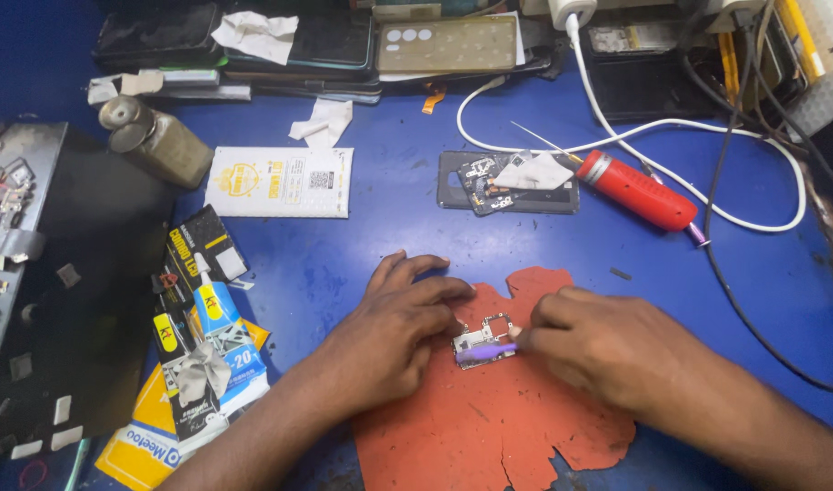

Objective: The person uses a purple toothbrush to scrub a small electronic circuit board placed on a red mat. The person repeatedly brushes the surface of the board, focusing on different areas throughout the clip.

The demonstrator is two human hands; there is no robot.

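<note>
Here, the left hand [394, 332] lies flat on a torn orange mat [489, 427], its fingers spread and their tips pressing the near edge of a small circuit board [482, 344]; its grip is wide, pinning rather than clasping. The right hand [593, 350] comes in from the other side with a narrow grip closed around a purple tool [489, 350], whose tip lies across the board just left of that grip. The board sits on the mat between the 2 hands, touching the left fingertips.

Beyond the right hand's grip, farther up the blue table [344, 264], lies a dark phone body [507, 186] opened up, with a scrap of white paper on it. Just right of that lies a red cylindrical tool [636, 191], and a white cable [753, 145] loops around it. Well to the left of the left hand's grip sits a heap of yellow, black and blue packets [203, 345], with a white printed packet [280, 182] above them and a small brownish bottle [157, 141] on its side farther left. A dark tray [80, 273] covers the far left edge. Several phones are stacked along the top edge [325, 45].
</note>
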